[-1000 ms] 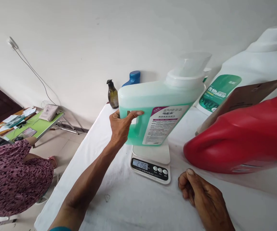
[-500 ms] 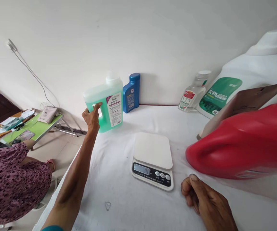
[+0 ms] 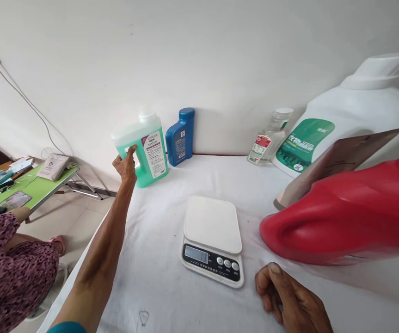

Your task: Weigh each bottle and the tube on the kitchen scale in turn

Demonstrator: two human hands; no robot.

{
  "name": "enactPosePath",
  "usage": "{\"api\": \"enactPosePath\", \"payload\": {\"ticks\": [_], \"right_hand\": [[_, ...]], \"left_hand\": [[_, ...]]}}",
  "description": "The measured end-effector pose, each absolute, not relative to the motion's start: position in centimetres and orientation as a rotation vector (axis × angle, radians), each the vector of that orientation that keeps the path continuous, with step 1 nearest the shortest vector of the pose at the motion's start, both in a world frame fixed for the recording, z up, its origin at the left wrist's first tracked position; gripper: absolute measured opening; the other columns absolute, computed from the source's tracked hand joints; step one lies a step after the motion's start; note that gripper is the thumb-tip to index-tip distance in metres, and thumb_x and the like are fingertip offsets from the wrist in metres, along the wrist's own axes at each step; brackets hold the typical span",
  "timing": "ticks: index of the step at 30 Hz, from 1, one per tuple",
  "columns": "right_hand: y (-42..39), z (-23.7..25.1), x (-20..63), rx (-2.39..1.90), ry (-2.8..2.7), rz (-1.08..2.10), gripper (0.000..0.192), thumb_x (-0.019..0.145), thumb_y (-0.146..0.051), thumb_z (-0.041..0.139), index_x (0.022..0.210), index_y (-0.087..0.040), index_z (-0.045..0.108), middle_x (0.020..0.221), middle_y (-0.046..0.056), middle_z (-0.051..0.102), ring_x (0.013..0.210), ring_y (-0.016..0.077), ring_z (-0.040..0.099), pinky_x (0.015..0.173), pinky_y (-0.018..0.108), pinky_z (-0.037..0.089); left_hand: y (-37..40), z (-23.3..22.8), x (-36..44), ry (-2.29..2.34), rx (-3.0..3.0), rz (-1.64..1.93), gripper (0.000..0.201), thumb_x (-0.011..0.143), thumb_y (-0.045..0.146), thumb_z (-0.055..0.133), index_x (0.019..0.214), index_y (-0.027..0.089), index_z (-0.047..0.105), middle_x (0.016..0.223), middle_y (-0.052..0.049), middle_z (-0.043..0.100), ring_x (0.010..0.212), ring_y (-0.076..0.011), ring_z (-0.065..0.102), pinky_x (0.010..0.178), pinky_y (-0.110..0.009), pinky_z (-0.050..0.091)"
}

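Note:
My left hand (image 3: 125,165) is stretched out to the far left of the white table (image 3: 171,296) and grips the handle of a clear jug of green liquid (image 3: 143,147), which stands upright on the table by the wall. A white kitchen scale (image 3: 212,225) sits in the middle with nothing on its plate and its display lit. My right hand (image 3: 289,300) rests curled on the cloth just right of the scale, holding nothing.
A blue bottle (image 3: 180,137) stands right of the green jug. A small clear bottle (image 3: 268,138), a big white jug (image 3: 345,120), a brown card (image 3: 338,159) and a red jug (image 3: 341,217) on its side fill the right. A person in a patterned garment (image 3: 8,273) sits at left near a green table (image 3: 29,189).
My left hand lifted the green jug off the scale and carried it to the far left by the wall, where it now stands. The scale's plate is bare. My right hand stayed put.

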State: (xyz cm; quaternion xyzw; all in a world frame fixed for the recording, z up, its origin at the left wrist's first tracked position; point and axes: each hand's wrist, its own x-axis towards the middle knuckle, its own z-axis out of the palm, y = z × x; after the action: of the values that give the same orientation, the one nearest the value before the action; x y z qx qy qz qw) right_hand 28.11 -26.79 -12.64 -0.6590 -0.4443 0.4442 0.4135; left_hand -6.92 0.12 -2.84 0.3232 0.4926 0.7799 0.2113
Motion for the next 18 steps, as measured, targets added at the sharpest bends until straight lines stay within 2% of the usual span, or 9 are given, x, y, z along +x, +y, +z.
{"api": "enactPosePath", "payload": {"ticks": [6, 9, 11, 13, 16, 18], "right_hand": [[-26.8, -11.9, 27.7, -1.603, -1.172, 1.068, 0.069, 0.099, -0.079, 0.043, 0.063, -0.022, 0.060, 0.052, 0.001, 0.052, 0.051, 0.0167, 0.047, 0.051, 0.028, 0.038], [-26.8, -11.6, 27.6, -1.586, -1.192, 1.052, 0.068, 0.100, -0.078, 0.043, 0.063, -0.022, 0.059, 0.052, 0.001, 0.052, 0.052, 0.0169, 0.048, 0.052, 0.029, 0.038], [-26.9, -11.4, 27.6, -1.569, -1.198, 1.051, 0.067, 0.101, -0.077, 0.043, 0.064, -0.022, 0.058, 0.053, 0.001, 0.052, 0.053, 0.0170, 0.048, 0.053, 0.029, 0.038], [-26.9, -11.3, 27.5, -1.552, -1.199, 1.052, 0.067, 0.101, -0.076, 0.043, 0.064, -0.022, 0.056, 0.053, 0.000, 0.051, 0.053, 0.0170, 0.048, 0.053, 0.029, 0.037], [-26.9, -11.2, 27.3, -1.539, -1.194, 1.061, 0.067, 0.101, -0.075, 0.043, 0.063, -0.022, 0.056, 0.052, 0.000, 0.050, 0.053, 0.0165, 0.047, 0.053, 0.029, 0.036], [-26.9, -11.2, 27.3, -1.538, -1.194, 1.066, 0.067, 0.102, -0.075, 0.042, 0.063, -0.022, 0.056, 0.053, 0.000, 0.050, 0.052, 0.0163, 0.047, 0.053, 0.029, 0.036]], "left_hand": [[0.9, -3.0, -7.5, 1.379, 1.031, 2.169, 0.064, 0.064, 0.060, 0.086, 0.059, 0.023, 0.034, 0.054, 0.009, 0.031, 0.051, -0.0064, 0.026, 0.050, -0.025, 0.025], [0.2, -3.2, -8.1, 1.449, 1.230, 2.082, 0.059, 0.074, 0.066, 0.080, 0.062, 0.021, 0.044, 0.058, 0.006, 0.040, 0.057, -0.0088, 0.036, 0.058, -0.025, 0.034], [-0.6, -3.2, -8.5, 1.556, 1.333, 2.006, 0.053, 0.078, 0.067, 0.077, 0.073, 0.019, 0.054, 0.069, 0.003, 0.050, 0.066, -0.0115, 0.046, 0.067, -0.026, 0.041], [-1.8, -2.9, -8.5, 1.720, 1.349, 1.998, 0.053, 0.077, 0.063, 0.081, 0.094, 0.018, 0.060, 0.090, -0.002, 0.059, 0.082, -0.0150, 0.054, 0.079, -0.029, 0.046], [-4.1, -1.7, -6.8, 1.939, 1.377, 2.170, 0.065, 0.077, 0.055, 0.085, 0.121, 0.017, 0.054, 0.123, -0.012, 0.055, 0.110, -0.0213, 0.054, 0.100, -0.035, 0.045], [-5.9, -0.5, -4.3, 1.918, 1.524, 2.273, 0.065, 0.083, 0.053, 0.081, 0.128, 0.018, 0.051, 0.132, -0.015, 0.052, 0.119, -0.0242, 0.052, 0.106, -0.039, 0.043]]}}
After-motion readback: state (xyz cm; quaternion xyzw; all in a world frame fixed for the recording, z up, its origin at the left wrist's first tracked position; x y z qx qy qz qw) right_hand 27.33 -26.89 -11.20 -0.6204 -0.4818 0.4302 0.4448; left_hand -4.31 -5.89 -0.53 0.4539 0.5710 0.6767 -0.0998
